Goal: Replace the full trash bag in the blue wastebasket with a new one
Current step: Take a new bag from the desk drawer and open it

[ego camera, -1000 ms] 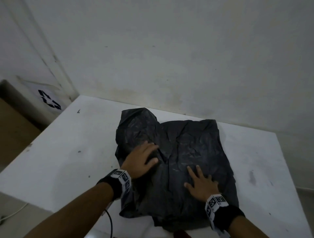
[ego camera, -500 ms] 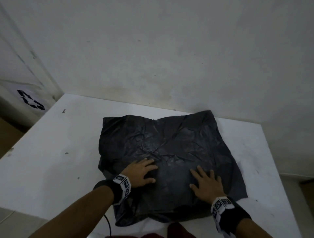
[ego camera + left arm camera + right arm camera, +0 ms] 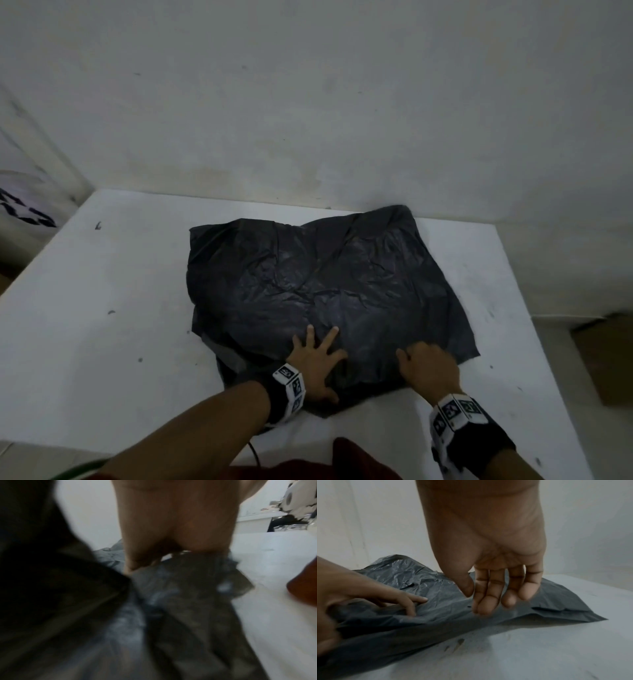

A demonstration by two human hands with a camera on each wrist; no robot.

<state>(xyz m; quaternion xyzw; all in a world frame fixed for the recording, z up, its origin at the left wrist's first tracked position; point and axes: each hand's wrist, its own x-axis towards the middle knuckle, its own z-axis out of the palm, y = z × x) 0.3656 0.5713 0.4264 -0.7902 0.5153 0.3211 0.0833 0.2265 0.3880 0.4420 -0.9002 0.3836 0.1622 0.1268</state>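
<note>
A black trash bag (image 3: 329, 287) lies spread flat and crinkled on the white table (image 3: 102, 325). My left hand (image 3: 318, 356) presses on the bag near its front edge, palm down with fingers splayed. My right hand (image 3: 424, 363) is over the bag's front right part. In the right wrist view the right hand (image 3: 488, 595) hangs with fairly straight fingers, their tips touching the bag (image 3: 547, 599), and the left hand (image 3: 385, 595) lies flat beside it. The left wrist view is blurred and shows the left hand (image 3: 171, 534) on the bag (image 3: 180, 601). No blue wastebasket is in view.
The table stands in a corner against a pale wall (image 3: 308, 102). A white object with black marks (image 3: 24, 209) sits past the table's left edge. A brown cardboard box (image 3: 606, 359) is on the floor at the right. A thin cable (image 3: 253, 452) hangs at the near edge.
The bag's folded-up left part has been spread flat. Both hands have slid back toward the bag's near edge, and the right hand has risen from lying flat to touching with its fingertips.
</note>
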